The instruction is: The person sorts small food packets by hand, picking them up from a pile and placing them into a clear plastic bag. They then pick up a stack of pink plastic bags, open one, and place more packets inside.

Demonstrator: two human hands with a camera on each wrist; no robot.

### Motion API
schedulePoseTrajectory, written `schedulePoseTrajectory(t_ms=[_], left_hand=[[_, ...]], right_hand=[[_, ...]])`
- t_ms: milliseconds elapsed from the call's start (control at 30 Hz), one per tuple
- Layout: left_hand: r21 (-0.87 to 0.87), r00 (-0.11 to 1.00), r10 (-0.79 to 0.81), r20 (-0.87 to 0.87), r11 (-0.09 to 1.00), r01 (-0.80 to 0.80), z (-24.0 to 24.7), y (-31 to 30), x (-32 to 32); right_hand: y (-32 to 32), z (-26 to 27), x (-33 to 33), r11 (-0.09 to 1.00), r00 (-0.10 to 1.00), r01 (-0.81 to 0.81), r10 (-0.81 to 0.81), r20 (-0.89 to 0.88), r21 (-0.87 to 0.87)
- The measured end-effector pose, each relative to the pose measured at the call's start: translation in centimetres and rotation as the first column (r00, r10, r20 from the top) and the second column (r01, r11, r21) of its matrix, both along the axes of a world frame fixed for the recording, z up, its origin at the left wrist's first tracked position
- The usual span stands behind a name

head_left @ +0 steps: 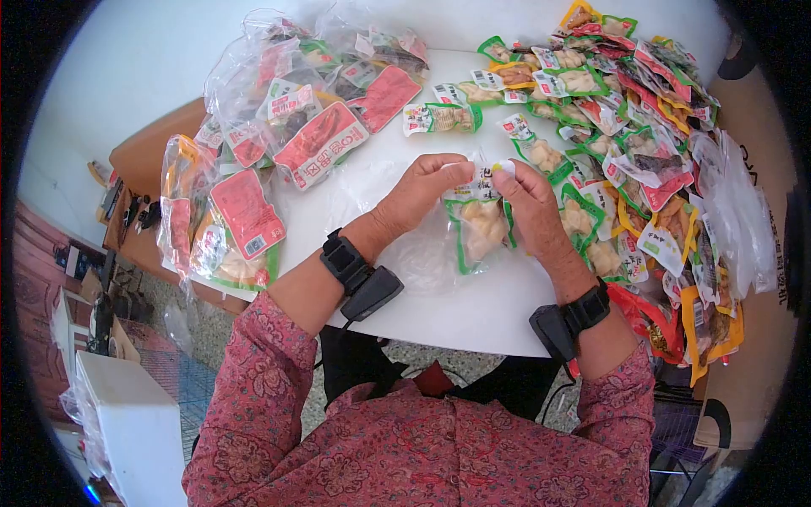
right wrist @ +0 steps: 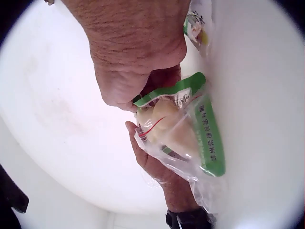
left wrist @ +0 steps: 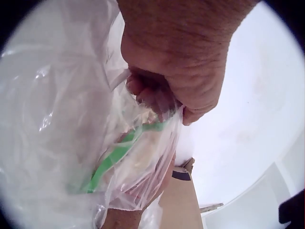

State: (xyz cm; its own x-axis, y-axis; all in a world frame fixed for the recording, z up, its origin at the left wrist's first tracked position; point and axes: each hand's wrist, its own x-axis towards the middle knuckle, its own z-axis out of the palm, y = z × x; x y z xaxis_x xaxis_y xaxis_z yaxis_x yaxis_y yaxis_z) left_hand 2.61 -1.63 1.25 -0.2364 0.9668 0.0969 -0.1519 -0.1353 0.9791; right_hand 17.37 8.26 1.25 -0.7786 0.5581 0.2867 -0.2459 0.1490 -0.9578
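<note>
A green-edged snack packet [head_left: 483, 230] with pale pieces inside is held between both hands over the white table. My left hand [head_left: 422, 193] pinches its top at the left, thumb pointing inward. My right hand [head_left: 534, 207] pinches the top right corner. A clear plastic bag [left wrist: 57, 109] hangs around the packet; its edge is gathered at the left hand's fingers in the left wrist view. In the right wrist view a red line [right wrist: 153, 126] runs along the film over the packet [right wrist: 174, 125], and the right hand [right wrist: 138, 57] is above it.
A heap of clear bags filled with red and green packets [head_left: 321, 144] lies at left on the white table [head_left: 363, 190]. Many loose packets [head_left: 591, 110] spread along the right side, with clear empty bags [head_left: 735, 220] beside them. One packet [head_left: 442, 118] lies beyond the hands.
</note>
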Motion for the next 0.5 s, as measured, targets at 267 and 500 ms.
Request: schedulePoseTrajectory(t_ms=[267,500], left_hand=[[-0.026,0.987,0.149,0.051,0.989,-0.148,-0.06,-0.15,0.16],[0.046,0.999,0.023,-0.025,0.999,-0.021,0.03,-0.06,-0.37]], right_hand=[[0.94,-1.07,-0.27,0.992,0.992,0.117,-0.115,-0.051,0.055],[1.04,-1.08,-0.24,0.993,0.992,0.118,-0.116,-0.056,0.032]])
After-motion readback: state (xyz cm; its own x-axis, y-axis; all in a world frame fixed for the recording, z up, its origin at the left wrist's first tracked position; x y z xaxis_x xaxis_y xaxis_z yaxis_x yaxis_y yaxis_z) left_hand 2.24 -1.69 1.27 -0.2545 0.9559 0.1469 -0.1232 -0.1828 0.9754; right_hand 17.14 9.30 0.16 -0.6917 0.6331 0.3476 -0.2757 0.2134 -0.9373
